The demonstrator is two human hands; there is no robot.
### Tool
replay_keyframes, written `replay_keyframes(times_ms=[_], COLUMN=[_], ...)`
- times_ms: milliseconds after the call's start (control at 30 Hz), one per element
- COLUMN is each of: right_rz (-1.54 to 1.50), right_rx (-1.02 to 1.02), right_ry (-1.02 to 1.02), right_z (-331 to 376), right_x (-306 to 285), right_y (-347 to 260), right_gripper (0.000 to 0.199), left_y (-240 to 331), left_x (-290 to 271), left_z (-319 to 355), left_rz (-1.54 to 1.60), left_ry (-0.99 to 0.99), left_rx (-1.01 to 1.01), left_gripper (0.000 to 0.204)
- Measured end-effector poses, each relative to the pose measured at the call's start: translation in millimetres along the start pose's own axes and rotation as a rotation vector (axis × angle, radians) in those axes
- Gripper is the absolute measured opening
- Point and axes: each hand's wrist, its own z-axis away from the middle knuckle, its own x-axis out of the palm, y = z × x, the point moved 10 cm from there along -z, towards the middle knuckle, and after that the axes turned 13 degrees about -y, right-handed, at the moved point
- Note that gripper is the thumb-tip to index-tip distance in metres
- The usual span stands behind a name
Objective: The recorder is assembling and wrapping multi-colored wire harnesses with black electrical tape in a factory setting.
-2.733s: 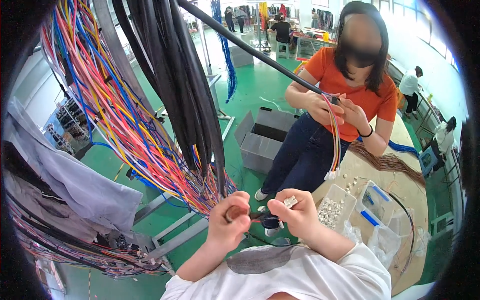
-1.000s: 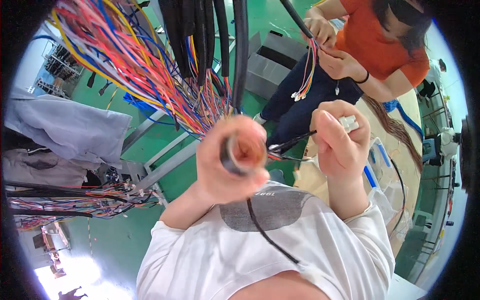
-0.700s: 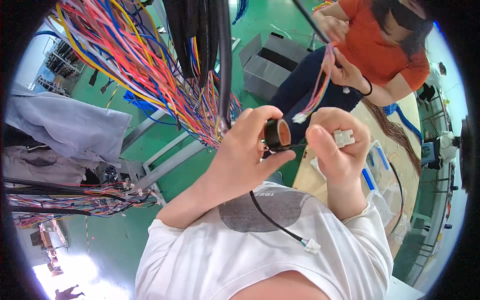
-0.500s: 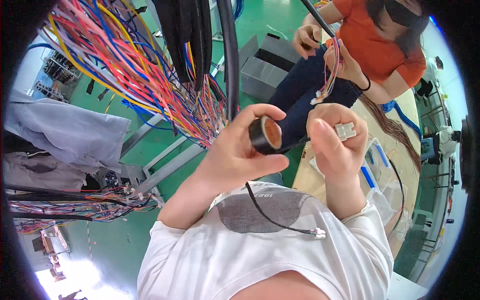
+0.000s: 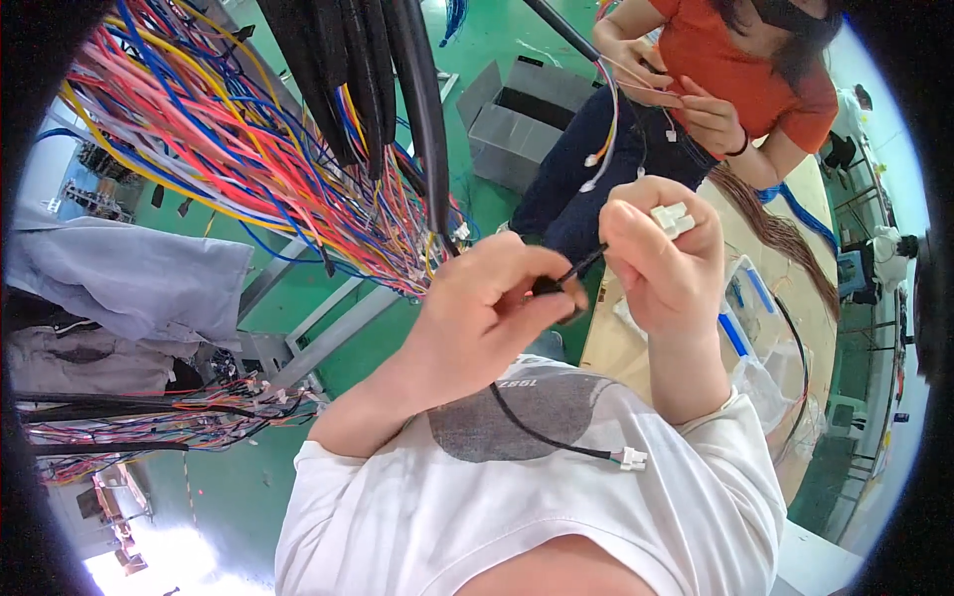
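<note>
My left hand (image 5: 497, 308) is closed, thumb and fingers pinched round a roll of black tape (image 5: 570, 316) that they mostly cover. A short dark length of cable (image 5: 588, 262) runs from these fingertips up to my right hand (image 5: 664, 253). That hand is closed on the cable's other end, and a white plug connector (image 5: 673, 221) sticks out between its fingers. Below my left hand hangs another thin black cable (image 5: 527, 429), lying over my shirt. It ends in a small white connector (image 5: 629, 459).
At the left hangs a thick bundle of coloured wires (image 5: 209, 129), beside black sleeved cables (image 5: 348, 79). Across from me a person in an orange shirt (image 5: 735, 89) handles thin wires. A grey bin (image 5: 512, 139) stands on the floor. A wooden table (image 5: 621, 343) is at the right.
My left hand has turned, and the tape roll, earlier plainly visible, is now mostly hidden in its fingers. My right hand has moved slightly up and left. The other person's hands have come together.
</note>
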Motion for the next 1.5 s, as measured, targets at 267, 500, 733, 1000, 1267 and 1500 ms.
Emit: replay_keyframes(times_ms=[267, 500, 733, 1000, 1267, 1500], right_rz=[0.575, 0.814, 0.362, 0.028, 0.085, 0.254], right_rx=[-0.204, -0.143, 0.276, 0.304, 0.324, -0.016], right_ry=[-0.256, -0.493, -0.791, -0.857, -0.372, -0.204], right_z=[-1.9, -25.8, -23.4, -10.8, -10.8, -41.8], right_x=[44.4, 59.2, 65.0, 29.6, -49.0, -35.8], right_y=[18.6, 10.3, 38.4, 84.4, 115.7, 64.5], right_gripper=[0.046, 0.019, 0.013, 0.022, 0.024, 0.023], left_y=[-33.3, -6.6, 6.4, -56.4, -50.6, -30.1], left_x=[-27.2, -47.9, -46.1, -6.9, -44.9, -63.6], left_z=[13.3, 23.6, 35.0, 10.5, -0.3, -25.3], left_rz=[0.366, -0.076, -0.189, 0.465, 0.49, 0.048], left_ry=[0.376, 0.493, 0.546, 0.227, 0.238, 0.219], left_rx=[0.005, 0.137, 0.171, -0.119, -0.166, -0.022], left_gripper=[0.007, 0.008, 0.005, 0.011, 0.008, 0.009])
